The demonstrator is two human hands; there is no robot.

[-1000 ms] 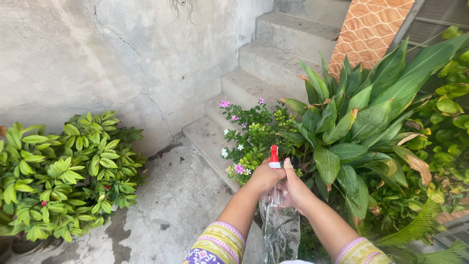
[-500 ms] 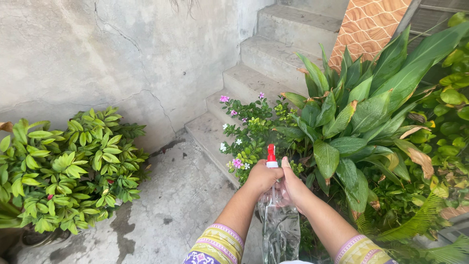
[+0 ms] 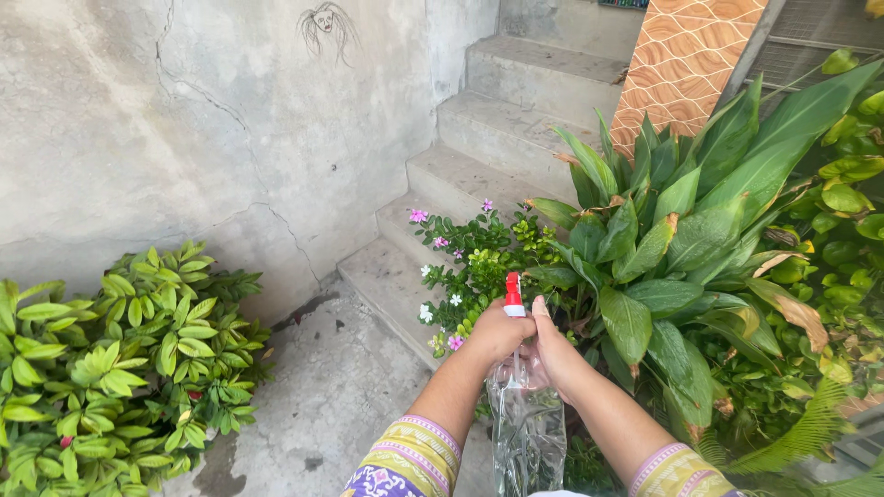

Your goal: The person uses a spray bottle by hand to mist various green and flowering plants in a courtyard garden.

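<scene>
Clear plastic, crinkly and glossy, that's the spray bottle (image 3: pixel 527 419) this person is holding upright out in front of their chest. It looks thin-walled and a bit dented, with light glinting off the creases, and you can see straight through it to the ground. Up top sits a red and white spray nozzle (image 3: pixel 514 294), narrow and pointy, poking out above the knuckles.

Both hands are wrapped around the neck of the bottle. The left hand (image 3: pixel 495 333) is curled tight on the left side, the right hand (image 3: pixel 552 350) closed on the other side with its thumb sticking up beside the nozzle. Sleeve cuffs are striped in yellow, purple and green.

The bottle sits right in front of a small flowering plant (image 3: pixel 465 267) with tiny pink and white blooms and small glossy leaves. Just to the right is a big broad-leaved plant (image 3: pixel 681 239), long smooth blades, some with brown crispy edges. Over on the left, well apart, is a bushy shrub (image 3: pixel 120 368) of small bright green leaves.

Behind it all: rough grey concrete steps (image 3: pixel 497 138), a cracked plastered wall (image 3: pixel 184 138), and an orange patterned tile panel (image 3: pixel 686 55). The ground (image 3: pixel 331 405) is blotchy concrete with damp dark patches.
</scene>
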